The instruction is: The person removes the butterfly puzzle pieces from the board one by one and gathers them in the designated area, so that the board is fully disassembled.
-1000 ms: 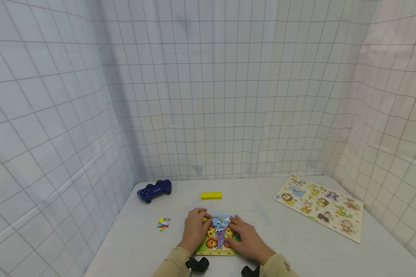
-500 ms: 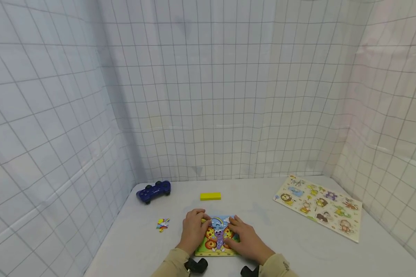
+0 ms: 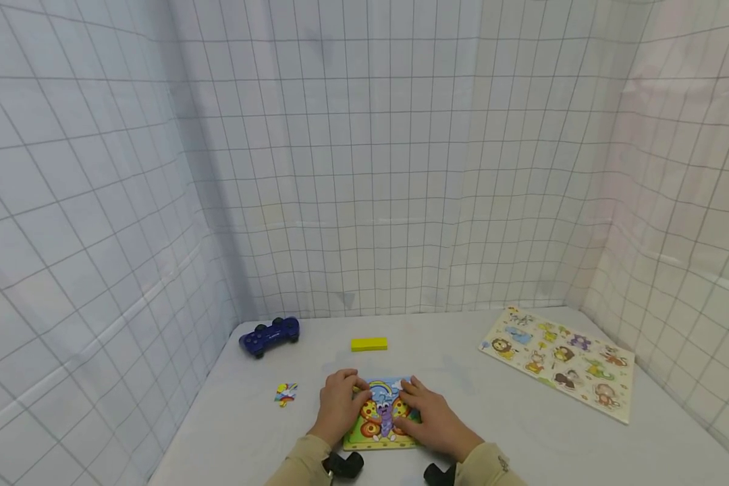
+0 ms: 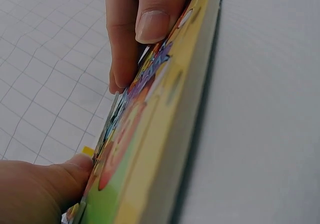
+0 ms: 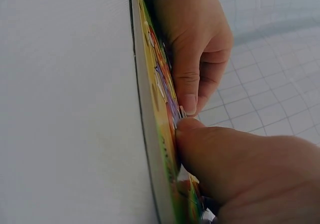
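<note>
A butterfly jigsaw puzzle (image 3: 385, 415) in a yellow-edged board lies flat on the white table, seen edge-on in both wrist views. My left hand (image 3: 339, 407) rests over its left side, thumb and bent fingertips touching the upper left of the picture. On the right side lies my right hand (image 3: 431, 420), its thumb on the butterfly's lower wing and its fingers near the upper right corner. The right wrist view shows the left thumb (image 5: 187, 91) pointing down onto the board and the right thumb (image 5: 190, 131) against the surface. A loose puzzle piece (image 3: 285, 394) lies left of the board.
Beyond the board is a yellow block (image 3: 368, 344). At the back left lies a blue game controller (image 3: 270, 336). A pale animal puzzle board (image 3: 561, 361) lies at the right. White gridded cloth (image 3: 395, 169) surrounds the table on three sides.
Both hands stay on the puzzle board in nearly the same pose. The left fingers shift very slightly; the whole view drifts a little. The loose piece, block and controller stay put.
</note>
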A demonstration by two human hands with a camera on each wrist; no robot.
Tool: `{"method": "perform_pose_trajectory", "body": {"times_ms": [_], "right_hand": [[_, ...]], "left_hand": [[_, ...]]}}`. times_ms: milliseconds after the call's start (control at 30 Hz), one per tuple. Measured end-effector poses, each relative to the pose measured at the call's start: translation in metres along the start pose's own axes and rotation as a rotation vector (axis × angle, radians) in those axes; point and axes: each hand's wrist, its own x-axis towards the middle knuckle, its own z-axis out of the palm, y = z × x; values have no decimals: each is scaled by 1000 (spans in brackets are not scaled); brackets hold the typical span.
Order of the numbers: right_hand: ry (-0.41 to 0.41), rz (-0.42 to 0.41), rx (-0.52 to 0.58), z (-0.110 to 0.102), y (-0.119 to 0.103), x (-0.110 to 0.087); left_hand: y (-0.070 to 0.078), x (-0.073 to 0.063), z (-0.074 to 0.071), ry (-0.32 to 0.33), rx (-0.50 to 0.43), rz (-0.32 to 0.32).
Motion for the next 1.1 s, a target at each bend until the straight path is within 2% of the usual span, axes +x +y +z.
{"method": "perform_pose_trajectory", "body": {"times_ms": [233, 400, 500, 567, 667, 833, 967, 1100], "right_hand": [[-11, -10, -4, -1, 0, -2], [-9, -6, 6, 0, 1, -2], [-6, -8, 13, 0, 1, -1], [-3, -16, 16, -1, 1, -2], [-6, -15, 12, -3, -1, -2], [-15, -5, -13, -5, -1, -2], [-20, 1, -15, -5, 0, -3], [-12, 3, -18, -6, 3, -4]], "left_hand": [[0, 0, 2, -3, 10, 2], [-1, 0, 2, 58, 2, 26], [-7, 2, -2, 104, 4, 30], [-14, 4, -9, 125, 9, 14], [-31, 8, -24, 139, 21, -43], [-62, 7, -53, 126, 72, -115], [-82, 4, -71, 100, 95, -136], [-92, 1, -82, 81, 111, -142]]}}
